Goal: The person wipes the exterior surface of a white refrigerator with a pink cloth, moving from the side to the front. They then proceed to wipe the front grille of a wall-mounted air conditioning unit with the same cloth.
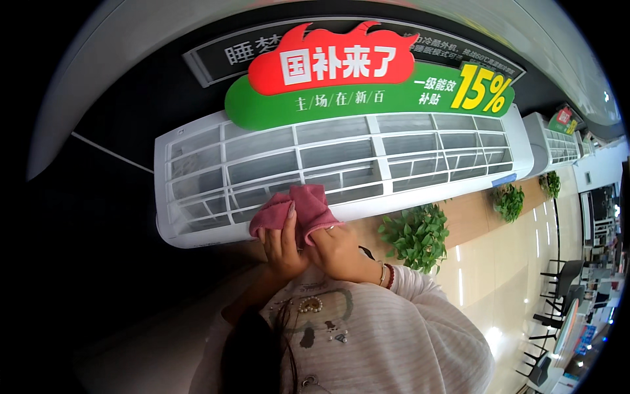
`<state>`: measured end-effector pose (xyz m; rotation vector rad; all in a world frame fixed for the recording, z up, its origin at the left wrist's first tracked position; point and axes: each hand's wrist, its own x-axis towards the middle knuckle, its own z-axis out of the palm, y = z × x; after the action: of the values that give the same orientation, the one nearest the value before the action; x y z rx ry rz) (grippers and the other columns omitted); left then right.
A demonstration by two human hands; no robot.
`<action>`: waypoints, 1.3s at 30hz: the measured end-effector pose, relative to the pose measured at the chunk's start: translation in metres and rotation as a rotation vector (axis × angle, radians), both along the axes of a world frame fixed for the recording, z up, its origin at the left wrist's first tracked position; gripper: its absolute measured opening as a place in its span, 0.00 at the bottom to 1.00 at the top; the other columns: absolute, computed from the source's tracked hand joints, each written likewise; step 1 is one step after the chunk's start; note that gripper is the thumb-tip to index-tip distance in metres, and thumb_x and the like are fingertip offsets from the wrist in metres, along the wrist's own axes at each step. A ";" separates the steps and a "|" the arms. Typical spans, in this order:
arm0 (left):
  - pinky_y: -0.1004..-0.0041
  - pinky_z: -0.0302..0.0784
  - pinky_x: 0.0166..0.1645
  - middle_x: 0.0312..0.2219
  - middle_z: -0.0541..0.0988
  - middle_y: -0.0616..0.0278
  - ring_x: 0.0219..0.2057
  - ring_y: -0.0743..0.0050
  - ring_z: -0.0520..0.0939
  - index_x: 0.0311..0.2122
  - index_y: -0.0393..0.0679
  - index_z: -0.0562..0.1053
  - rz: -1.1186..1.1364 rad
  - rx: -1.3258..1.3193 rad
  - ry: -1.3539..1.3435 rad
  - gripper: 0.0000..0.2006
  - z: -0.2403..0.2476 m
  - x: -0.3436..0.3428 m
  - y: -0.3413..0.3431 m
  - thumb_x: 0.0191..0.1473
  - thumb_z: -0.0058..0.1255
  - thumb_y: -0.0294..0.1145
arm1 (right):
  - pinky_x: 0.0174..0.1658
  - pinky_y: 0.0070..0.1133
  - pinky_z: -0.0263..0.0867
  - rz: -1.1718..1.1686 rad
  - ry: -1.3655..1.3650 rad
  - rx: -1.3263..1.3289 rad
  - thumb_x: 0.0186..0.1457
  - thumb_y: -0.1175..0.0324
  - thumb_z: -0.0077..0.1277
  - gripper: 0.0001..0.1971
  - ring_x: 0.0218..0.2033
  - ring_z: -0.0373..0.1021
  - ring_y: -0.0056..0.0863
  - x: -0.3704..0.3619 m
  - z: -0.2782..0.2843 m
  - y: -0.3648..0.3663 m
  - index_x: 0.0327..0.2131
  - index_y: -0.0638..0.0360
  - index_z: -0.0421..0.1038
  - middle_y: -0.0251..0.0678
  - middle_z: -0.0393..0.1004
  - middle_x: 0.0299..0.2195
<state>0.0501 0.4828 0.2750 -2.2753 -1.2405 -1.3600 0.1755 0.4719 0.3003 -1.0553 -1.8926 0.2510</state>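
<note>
A pink cloth is bunched between both my hands, just in front of the lower edge of a white wall-mounted air conditioner with a slatted grille. My left hand grips the cloth's left side, thumb up along the fabric. My right hand, with bracelets at the wrist, holds the right side from below. The cloth touches or nearly touches the unit's bottom rim; I cannot tell which. My striped light top fills the lower middle.
A red and green sign sits on top of the unit against a dark wall. Green potted plants stand along a wooden ledge to the right. A second white unit hangs farther right. Black chairs stand on a glossy floor.
</note>
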 end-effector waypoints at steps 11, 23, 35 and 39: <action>0.60 0.56 0.47 0.41 0.70 0.52 0.39 0.57 0.71 0.45 0.34 0.65 -0.035 -0.023 0.215 0.22 0.015 0.051 0.010 0.47 0.43 0.39 | 0.17 0.28 0.59 -0.239 -0.021 -0.037 0.33 0.74 0.50 0.07 0.16 0.64 0.36 0.043 -0.004 -0.010 0.23 0.57 0.66 0.38 0.65 0.16; 0.62 0.57 0.48 0.39 0.69 0.56 0.38 0.63 0.71 0.48 0.37 0.65 -0.158 -0.028 0.282 0.22 0.023 0.094 0.014 0.46 0.41 0.35 | 0.18 0.27 0.60 -0.404 -0.014 -0.011 0.30 0.77 0.51 0.10 0.16 0.64 0.37 0.083 -0.013 -0.019 0.23 0.59 0.67 0.40 0.65 0.16; 0.62 0.57 0.51 0.45 0.67 0.53 0.43 0.60 0.71 0.49 0.33 0.62 -0.264 -0.146 0.151 0.26 0.033 0.090 0.013 0.42 0.47 0.31 | 0.17 0.25 0.61 -0.446 -0.122 -0.013 0.32 0.77 0.49 0.09 0.15 0.64 0.36 0.084 0.007 -0.008 0.24 0.59 0.67 0.39 0.66 0.16; 0.62 0.57 0.51 0.46 0.66 0.51 0.43 0.60 0.70 0.49 0.32 0.61 -0.262 -0.221 0.136 0.27 0.043 0.084 0.014 0.41 0.47 0.30 | 0.16 0.25 0.61 -0.449 -0.158 -0.057 0.33 0.76 0.47 0.09 0.15 0.66 0.35 0.079 0.027 0.003 0.25 0.59 0.67 0.38 0.67 0.16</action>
<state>0.1341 0.4966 0.3179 -2.7136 -1.1302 -1.1696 0.2542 0.4752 0.3270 -1.5409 -1.7349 -0.0388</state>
